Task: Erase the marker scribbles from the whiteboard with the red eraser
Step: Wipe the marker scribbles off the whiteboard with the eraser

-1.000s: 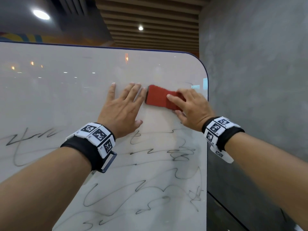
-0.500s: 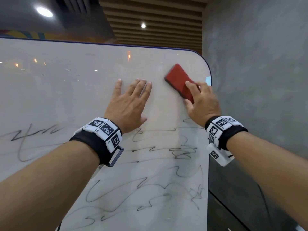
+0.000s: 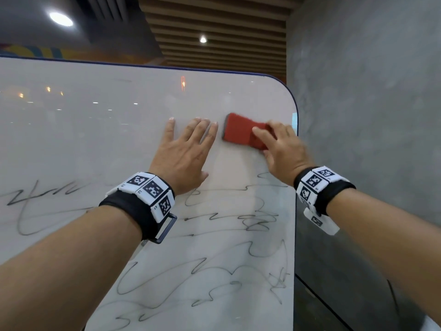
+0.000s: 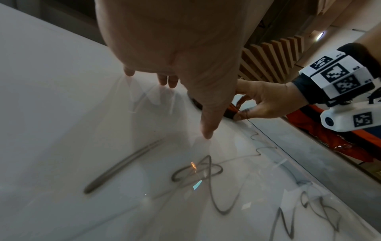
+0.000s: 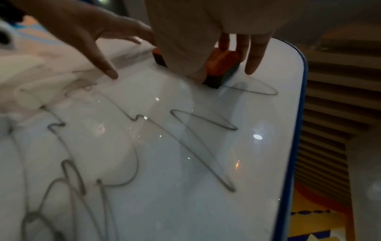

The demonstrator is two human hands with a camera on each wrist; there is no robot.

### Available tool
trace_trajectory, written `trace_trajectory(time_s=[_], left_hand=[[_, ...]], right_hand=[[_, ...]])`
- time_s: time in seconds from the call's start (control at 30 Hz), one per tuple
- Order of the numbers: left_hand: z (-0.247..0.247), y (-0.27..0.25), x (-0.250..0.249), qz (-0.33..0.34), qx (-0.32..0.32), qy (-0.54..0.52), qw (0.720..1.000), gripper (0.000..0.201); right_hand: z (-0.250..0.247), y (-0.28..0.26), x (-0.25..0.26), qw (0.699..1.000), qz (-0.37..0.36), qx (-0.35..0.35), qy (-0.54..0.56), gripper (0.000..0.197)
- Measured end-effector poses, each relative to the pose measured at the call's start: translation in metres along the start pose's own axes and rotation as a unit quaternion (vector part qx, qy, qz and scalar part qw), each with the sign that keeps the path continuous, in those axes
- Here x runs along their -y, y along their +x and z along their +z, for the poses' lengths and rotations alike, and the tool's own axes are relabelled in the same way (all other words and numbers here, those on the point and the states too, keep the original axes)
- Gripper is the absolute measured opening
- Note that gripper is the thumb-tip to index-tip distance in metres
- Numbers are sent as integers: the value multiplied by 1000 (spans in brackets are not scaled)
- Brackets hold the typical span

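The whiteboard fills the head view, its upper part wiped, its lower half covered in black marker scribbles. My right hand grips the red eraser and holds it flat on the board near the top right corner. In the right wrist view the eraser shows orange-red with a dark pad, fingers over it, scribbles below. My left hand lies flat on the board with fingers spread, just left of the eraser. The left wrist view shows its fingertips touching the board.
The board's blue-edged right side ends next to a grey concrete wall. More scribbles run along the left of the board. A wooden slat ceiling with lights is above.
The eraser went up and tilted toward the top right corner, then came back down and left, level again beside my left fingertips. My left hand stayed flat on the board.
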State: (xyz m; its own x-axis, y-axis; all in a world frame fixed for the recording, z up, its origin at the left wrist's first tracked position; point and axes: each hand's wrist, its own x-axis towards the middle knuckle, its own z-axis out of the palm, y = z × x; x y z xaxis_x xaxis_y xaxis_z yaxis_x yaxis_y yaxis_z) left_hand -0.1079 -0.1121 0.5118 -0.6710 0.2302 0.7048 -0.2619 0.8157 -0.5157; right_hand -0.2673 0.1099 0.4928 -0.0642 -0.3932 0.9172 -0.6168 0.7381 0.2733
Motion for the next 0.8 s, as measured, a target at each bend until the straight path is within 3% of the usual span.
trace_trajectory(time_s=[0.1,0.13,0.23,0.3,0.43,0.5,0.6,0.67,0.8], left_hand=[[0,1,-1,1,-2,1,1000,104],[-1,1,-1,1,-1,1,1000,104],[-2,1,-2,-2,6,-5,1000,104],[-1,1,-1,-1,5,-5,1000,105],[1,1,-1,0,4,-3,1000,105],[1,2,-1,0,5,-1,1000,104],[2,0,0,1,1,1,1000,103],[3,-2,0,1,-5,0,1000,102],[6,-4,0,6,-10,0,1000,101]], right_hand=[[-4,2,-12,996,-82,29,-23,60],[-8,7,-17,998,-60,27,-21,60],[-18,20,-25,995,94,5,13,60],[-15,13,-18,992,122,1,12,60],[0,-24,-10,999,-20,35,-19,66],[0,-26,-18,998,-27,42,-28,67],[-3,-20,-25,994,111,15,17,63],[0,-26,-20,989,149,11,23,62],[4,-55,-15,998,-29,44,-16,65]])
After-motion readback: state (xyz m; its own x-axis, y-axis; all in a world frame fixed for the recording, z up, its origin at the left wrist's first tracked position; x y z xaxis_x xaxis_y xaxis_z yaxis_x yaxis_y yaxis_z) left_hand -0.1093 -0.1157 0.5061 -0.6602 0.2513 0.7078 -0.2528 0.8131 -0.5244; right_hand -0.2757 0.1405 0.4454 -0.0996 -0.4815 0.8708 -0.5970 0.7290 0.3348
